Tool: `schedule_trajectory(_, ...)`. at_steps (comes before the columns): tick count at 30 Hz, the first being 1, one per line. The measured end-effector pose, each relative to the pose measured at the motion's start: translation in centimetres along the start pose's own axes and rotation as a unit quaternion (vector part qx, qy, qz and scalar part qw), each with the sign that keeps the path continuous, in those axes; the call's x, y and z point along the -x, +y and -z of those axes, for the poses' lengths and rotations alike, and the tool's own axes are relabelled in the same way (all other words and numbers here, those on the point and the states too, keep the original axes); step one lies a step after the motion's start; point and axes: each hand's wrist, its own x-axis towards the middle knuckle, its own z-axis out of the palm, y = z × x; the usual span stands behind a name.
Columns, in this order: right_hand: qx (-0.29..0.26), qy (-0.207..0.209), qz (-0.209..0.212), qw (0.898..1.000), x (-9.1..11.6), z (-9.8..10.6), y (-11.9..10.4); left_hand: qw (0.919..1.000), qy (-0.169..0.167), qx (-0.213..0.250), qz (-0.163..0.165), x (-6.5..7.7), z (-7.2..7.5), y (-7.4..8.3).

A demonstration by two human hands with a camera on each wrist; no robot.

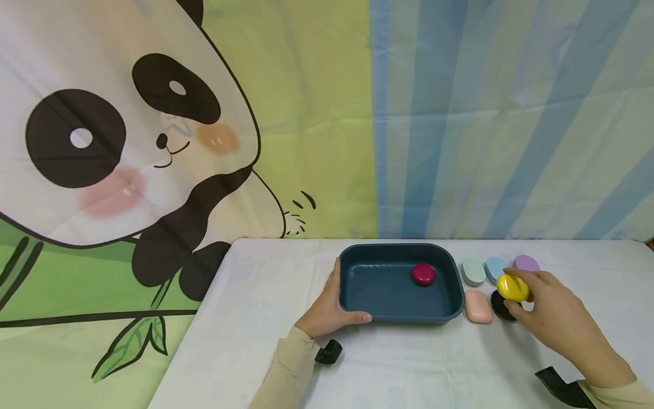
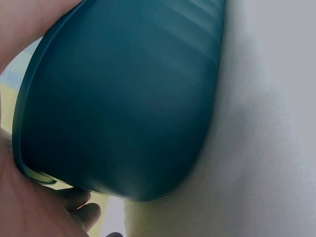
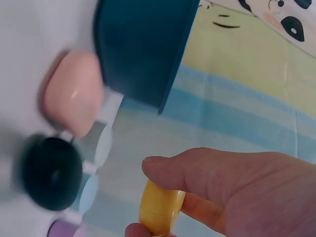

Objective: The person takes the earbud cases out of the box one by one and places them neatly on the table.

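Note:
My right hand (image 1: 561, 314) pinches a glossy yellow round piece (image 1: 512, 288), shaped like a small soap bar, between thumb and fingers. It is held above a black round piece (image 1: 502, 307), which it partly hides in the head view. My left hand (image 1: 327, 307) grips the left end of a dark teal plastic basin (image 1: 401, 319), thumb on its front side and fingers at the left wall. Inside the basin, toward its right, lies a red round piece (image 1: 423, 274). In the right wrist view the yellow piece (image 3: 159, 210) sits below the thumb.
Right of the basin stand a pink piece (image 1: 478, 307), a mint piece (image 1: 473, 271), a light blue piece (image 1: 494, 268) and a purple piece (image 1: 525, 263). A white cloth covers the table (image 1: 403, 369). Behind it hangs a printed curtain (image 1: 317, 113) with a panda.

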Motion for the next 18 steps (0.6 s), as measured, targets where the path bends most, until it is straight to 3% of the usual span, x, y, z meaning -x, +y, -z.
schedule_trajectory(12,0.050,-0.013,-0.045,0.998,0.5,-0.6,4.5,1.0000,0.000,0.001,0.004,0.0,0.0,0.0)
schedule_trajectory(18,0.063,-0.047,-0.073,0.994,0.3,-0.8,5.6,1.0000,0.001,0.001,-0.002,0.0,-0.1,0.0)
